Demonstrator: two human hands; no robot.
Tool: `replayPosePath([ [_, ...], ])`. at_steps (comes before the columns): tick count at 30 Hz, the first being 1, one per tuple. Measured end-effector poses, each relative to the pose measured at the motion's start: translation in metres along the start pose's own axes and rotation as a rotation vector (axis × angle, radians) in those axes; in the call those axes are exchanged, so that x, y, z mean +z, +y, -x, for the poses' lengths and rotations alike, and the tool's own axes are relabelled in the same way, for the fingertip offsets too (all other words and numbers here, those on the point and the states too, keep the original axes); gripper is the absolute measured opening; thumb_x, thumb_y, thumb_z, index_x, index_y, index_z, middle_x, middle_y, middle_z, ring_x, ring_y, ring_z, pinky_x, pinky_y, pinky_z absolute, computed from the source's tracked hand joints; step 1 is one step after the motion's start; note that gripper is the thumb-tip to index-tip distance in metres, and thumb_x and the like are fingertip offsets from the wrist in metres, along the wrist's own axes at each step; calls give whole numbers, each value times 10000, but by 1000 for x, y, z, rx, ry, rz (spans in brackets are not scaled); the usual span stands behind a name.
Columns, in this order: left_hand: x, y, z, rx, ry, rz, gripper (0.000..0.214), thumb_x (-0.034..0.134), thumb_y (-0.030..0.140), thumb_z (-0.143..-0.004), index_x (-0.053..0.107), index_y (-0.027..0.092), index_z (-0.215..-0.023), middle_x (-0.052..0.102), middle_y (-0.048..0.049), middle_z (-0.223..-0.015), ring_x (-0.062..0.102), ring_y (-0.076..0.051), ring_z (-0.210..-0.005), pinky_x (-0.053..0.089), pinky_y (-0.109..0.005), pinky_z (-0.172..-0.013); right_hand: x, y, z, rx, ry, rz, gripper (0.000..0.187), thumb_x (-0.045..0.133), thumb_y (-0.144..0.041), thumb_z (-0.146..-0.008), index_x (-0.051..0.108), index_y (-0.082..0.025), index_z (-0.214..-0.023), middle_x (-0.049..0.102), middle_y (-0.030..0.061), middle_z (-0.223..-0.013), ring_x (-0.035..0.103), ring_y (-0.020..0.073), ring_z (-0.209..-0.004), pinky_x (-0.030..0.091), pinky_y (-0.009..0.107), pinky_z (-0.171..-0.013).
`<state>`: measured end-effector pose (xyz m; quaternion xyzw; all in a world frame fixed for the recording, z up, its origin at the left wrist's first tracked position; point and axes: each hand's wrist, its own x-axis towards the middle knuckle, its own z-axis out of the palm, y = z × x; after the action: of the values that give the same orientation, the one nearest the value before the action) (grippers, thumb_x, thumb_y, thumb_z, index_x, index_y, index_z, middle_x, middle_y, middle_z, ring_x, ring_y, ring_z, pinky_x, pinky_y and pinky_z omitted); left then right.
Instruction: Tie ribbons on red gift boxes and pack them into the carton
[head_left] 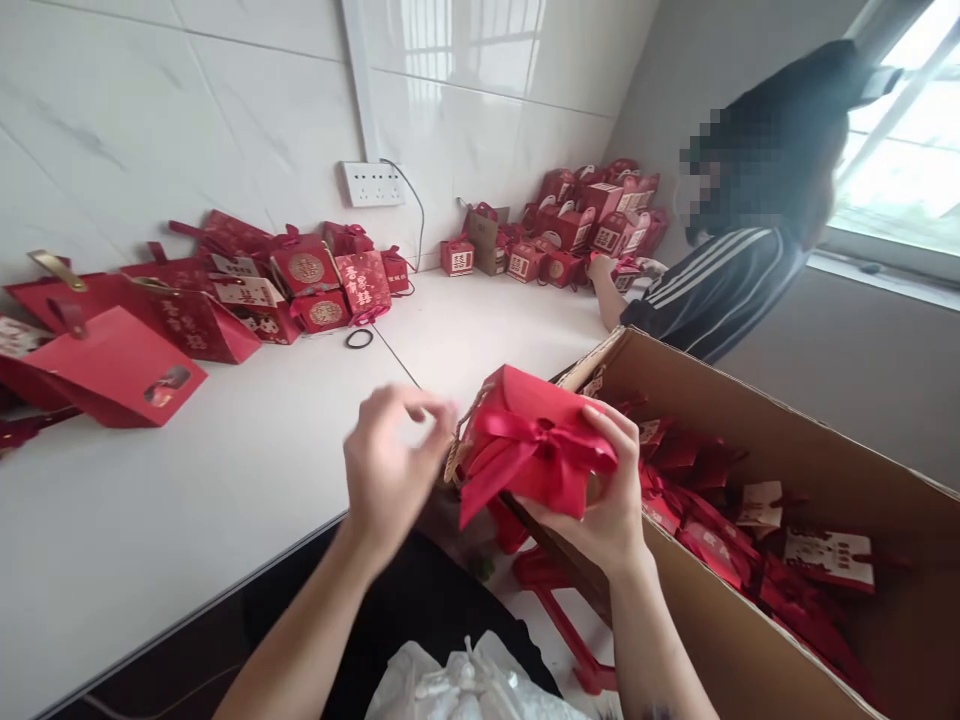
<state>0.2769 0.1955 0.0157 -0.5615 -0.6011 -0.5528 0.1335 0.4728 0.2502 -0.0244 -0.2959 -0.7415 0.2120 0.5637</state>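
Note:
My right hand (609, 492) grips a small red gift box (525, 432) tied with a red ribbon bow, held in the air just above the near edge of the white counter (225, 500). A paper tag hangs at the box's left side. My left hand (390, 465) hovers just left of the box, blurred by motion, fingers curled toward a pinch near the tag; whether anything is between them I cannot make out.
An open cardboard carton (750, 640) at right holds several red boxes. More red boxes and bags lie at the left (247, 290) and back right (585, 225) of the counter. A black hair tie (359, 338) lies there. Another person (742, 240) works at far right. White plastic bag (465, 685) below.

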Motion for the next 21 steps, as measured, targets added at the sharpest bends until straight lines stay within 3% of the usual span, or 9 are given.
replayPosePath([
  [1,8,-12,-8,-174,-76,-10,134,626,274,-808,582,195,-710,625,29,-641,588,-107,-603,480,-238,-624,-4,2,1,181,52,-97,803,838,-320,-565,452,-284,-1268,491,99,-1258,508,302,-1175,464,521,-968],
  [3,27,-31,-17,-369,-244,11,175,601,334,-797,583,189,-701,642,16,-670,607,-130,-629,489,-246,-626,-12,6,1,596,142,-413,631,784,-428,-623,515,-257,-1168,597,77,-1152,593,278,-1064,493,497,-938],
  [5,50,-39,-17,-368,-401,52,193,555,363,-811,595,189,-740,668,-4,-740,634,-161,-714,506,-272,-683,-22,8,-1,955,139,-804,474,683,-528,-702,573,-232,-1055,672,59,-1035,646,256,-969,532,462,-885],
  [7,76,-35,-6,-226,-527,108,220,492,369,-844,616,188,-866,692,-37,-900,645,-195,-875,509,-319,-801,-33,7,-4,1168,94,-1114,417,594,-559,-772,601,-214,-1007,703,47,-992,661,230,-945,557,413,-847],
  [11,126,-18,31,184,-692,200,347,431,335,-882,554,184,-1169,613,-96,-1228,539,-243,-1175,417,-414,-1003,-52,5,-3,1237,90,-1363,419,486,-552,-864,601,-201,-1061,707,49,-1038,647,201,-1006,568,361,-833],
  [13,145,-15,48,314,-713,195,340,442,302,-873,561,170,-1163,613,-113,-1227,510,-263,-1214,367,-450,-1046,-60,5,1,1237,100,-1371,457,483,-586,-853,604,-196,-1059,703,64,-1051,636,221,-1033,561,398,-852],
  [15,156,-15,59,355,-705,172,293,458,279,-860,587,172,-1100,635,-112,-1184,513,-271,-1207,334,-470,-1059,-67,5,6,1242,135,-1356,468,475,-597,-853,612,-197,-1051,703,67,-1058,639,227,-1030,563,408,-852],
  [18,152,-12,59,292,-602,206,249,426,256,-888,571,202,-1083,662,-82,-1126,568,-232,-1133,359,-437,-1024,-74,3,12,1234,214,-1328,420,455,-553,-884,629,-204,-1040,710,47,-1060,656,207,-999,583,356,-804],
  [21,127,12,44,257,-290,338,335,360,208,-920,473,199,-1236,617,-102,-1223,536,-201,-1197,387,-385,-1001,-73,2,15,1227,244,-1289,379,489,-525,-877,645,-215,-1032,721,28,-1028,671,192,-958,588,338,-781],
])
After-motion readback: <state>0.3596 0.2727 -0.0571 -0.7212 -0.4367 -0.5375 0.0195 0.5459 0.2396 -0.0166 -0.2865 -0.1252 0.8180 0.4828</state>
